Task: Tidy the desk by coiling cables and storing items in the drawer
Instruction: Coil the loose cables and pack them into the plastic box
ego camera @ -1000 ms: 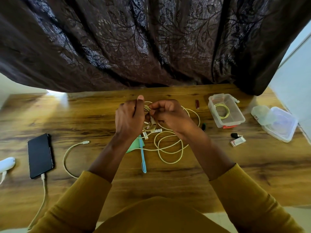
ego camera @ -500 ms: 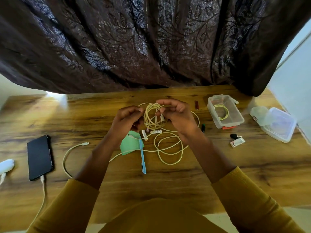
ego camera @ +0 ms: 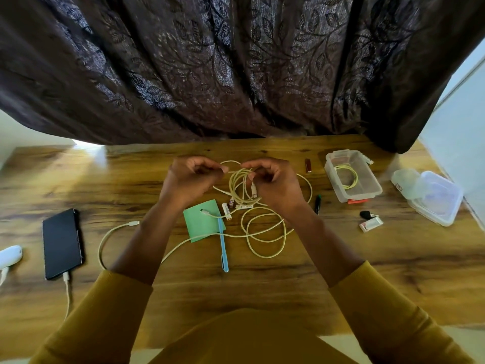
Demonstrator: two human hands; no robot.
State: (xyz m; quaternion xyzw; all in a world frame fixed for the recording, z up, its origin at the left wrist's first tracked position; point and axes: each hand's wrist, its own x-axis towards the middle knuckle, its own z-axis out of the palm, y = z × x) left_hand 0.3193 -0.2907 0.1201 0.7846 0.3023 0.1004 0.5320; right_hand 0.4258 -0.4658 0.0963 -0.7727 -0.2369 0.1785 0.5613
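A pale yellow cable (ego camera: pixel 265 233) lies in loose loops on the wooden desk (ego camera: pixel 341 271). Part of it hangs as a small coil (ego camera: pixel 237 186) between my hands, above the desk. My left hand (ego camera: pixel 193 179) pinches a strand at the coil's left. My right hand (ego camera: pixel 273 182) pinches the coil's top, with a white plug dangling under its fingers. A second cable end (ego camera: pixel 131 224) trails off to the left under my left forearm. No drawer is in view.
A green note (ego camera: pixel 200 223), blue pen (ego camera: pixel 223 246) and small white adapters sit under the coil. A clear box (ego camera: pixel 367 185) holding a coiled cable, a lidded tub (ego camera: pixel 437 198), a black marker and small sticks are right. A phone (ego camera: pixel 62 243) charges at left.
My hands have drawn apart and lifted slightly toward the desk's far side, and the small coil now hangs open between them instead of being bunched in both fists.
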